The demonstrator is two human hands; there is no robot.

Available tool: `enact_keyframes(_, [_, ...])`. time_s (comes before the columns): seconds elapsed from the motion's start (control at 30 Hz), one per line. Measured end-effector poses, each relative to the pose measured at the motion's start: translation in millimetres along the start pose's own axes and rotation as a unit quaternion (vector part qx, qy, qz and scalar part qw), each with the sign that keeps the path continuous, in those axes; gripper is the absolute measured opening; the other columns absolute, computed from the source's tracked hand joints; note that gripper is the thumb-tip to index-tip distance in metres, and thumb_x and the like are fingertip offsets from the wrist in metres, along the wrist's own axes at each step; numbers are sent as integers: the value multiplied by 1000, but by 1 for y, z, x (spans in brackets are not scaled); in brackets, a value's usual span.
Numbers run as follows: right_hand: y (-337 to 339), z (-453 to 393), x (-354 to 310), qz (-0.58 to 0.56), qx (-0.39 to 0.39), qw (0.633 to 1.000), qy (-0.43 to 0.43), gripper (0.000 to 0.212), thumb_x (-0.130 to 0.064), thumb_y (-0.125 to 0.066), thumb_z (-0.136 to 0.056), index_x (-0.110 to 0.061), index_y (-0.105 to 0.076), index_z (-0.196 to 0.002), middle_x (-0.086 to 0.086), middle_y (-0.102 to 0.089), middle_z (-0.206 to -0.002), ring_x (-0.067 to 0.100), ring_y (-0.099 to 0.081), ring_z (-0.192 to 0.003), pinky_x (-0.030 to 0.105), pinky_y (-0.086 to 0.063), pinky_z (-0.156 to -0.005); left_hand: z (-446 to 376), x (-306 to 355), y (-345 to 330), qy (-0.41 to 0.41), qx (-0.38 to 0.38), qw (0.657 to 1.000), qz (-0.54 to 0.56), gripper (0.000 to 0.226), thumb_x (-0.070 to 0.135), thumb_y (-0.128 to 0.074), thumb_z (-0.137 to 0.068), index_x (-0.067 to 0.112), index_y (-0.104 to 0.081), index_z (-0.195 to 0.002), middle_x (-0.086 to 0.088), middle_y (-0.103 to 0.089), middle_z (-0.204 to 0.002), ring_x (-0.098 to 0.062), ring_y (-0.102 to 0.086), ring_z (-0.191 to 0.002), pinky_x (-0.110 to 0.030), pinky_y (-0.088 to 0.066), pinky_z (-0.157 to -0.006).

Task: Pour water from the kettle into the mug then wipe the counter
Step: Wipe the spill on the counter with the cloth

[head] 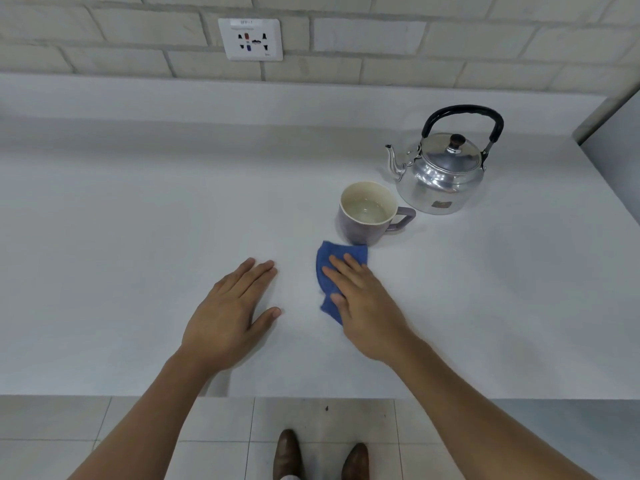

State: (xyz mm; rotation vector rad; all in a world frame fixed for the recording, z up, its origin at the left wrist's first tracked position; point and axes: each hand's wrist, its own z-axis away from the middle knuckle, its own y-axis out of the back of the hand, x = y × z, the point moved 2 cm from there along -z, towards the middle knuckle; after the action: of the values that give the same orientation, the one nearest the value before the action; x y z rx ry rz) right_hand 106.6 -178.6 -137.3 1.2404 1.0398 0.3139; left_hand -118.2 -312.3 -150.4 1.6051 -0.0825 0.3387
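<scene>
Two brown shoes (320, 457) stand on the tiled floor (121, 441) at the bottom centre of the frame, just below the counter's front edge. Above them both bare forearms reach up onto the white counter (138, 209). At lower centre the left hand (230, 313) lies flat, palm down, fingers together and thumb spread, grasping nothing. Just to its right, apart from it, the right hand (363, 306) presses flat with extended fingers on a blue cloth (334, 268); it pins the cloth to the counter rather than clenching it.

The cloth's upper edge lies right at the base of the mug (367, 216), which sits right of centre, upright, handle pointing right, with clear water inside. Beyond it, toward the upper right, the metal kettle (441, 174) stands upright on the counter, close beside the mug, lid on, black handle raised, spout pointing left. A wall socket (251, 39) sits on the pale brick wall (485, 36) at upper centre-left.
</scene>
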Motion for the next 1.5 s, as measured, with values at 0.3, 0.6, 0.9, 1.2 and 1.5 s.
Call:
enact_keyframes(0.3, [-22, 13, -35, -23, -57, 994, 96, 49, -25, -39, -106, -23, -36, -156, -9, -23, -167, 8, -5, -155, 30, -4, -126, 0, -1, -1, -6, -1, 1000, 17, 70, 60, -37, -104, 25, -28, -164, 14, -28, -170, -11, -16, -161, -31, -19, -127])
enact_keyframes(0.6, [40, 79, 62, -23, 39, 994, -96, 48, -21, -48, -105, -26, -41, -152, -17, -26, -160, 4, -13, -153, 33, -16, -125, 0, 2, 1, 1, -5, 1000, 14, 70, 64, -31, -104, 28, -28, -164, 19, -23, -171, -7, -10, -161, -32, -17, -128])
enact_keyframes(0.9, [10, 34, 19, -7, 18, 999, -41, 49, -23, -43, -106, -17, -39, -154, -4, -29, -164, 17, -12, -155, 35, -10, -126, 0, 3, 2, -1, -4, 1000, 15, 71, 64, -30, -104, 26, -31, -163, 16, -26, -171, -9, -13, -161, -36, -22, -128])
enact_keyframes(1.2, [56, 91, 74, -64, 28, 995, -76, 44, -15, -54, -103, -25, -52, -146, -17, -37, -157, 1, -21, -151, 32, -21, -124, -1, 6, 4, 6, 1, 1000, 22, 69, 64, -33, -103, 28, -32, -163, 18, -29, -169, -8, -15, -161, -31, -18, -126])
enact_keyframes(1.5, [36, 24, 53, -33, 44, 995, -78, 46, -16, -49, -104, -10, -45, -150, 4, -38, -161, 23, -23, -153, 30, -11, -124, 0, 8, 6, 15, 0, 1000, 24, 68, 62, -37, -103, 29, -33, -162, 19, -29, -169, -8, -15, -160, -32, -19, -126])
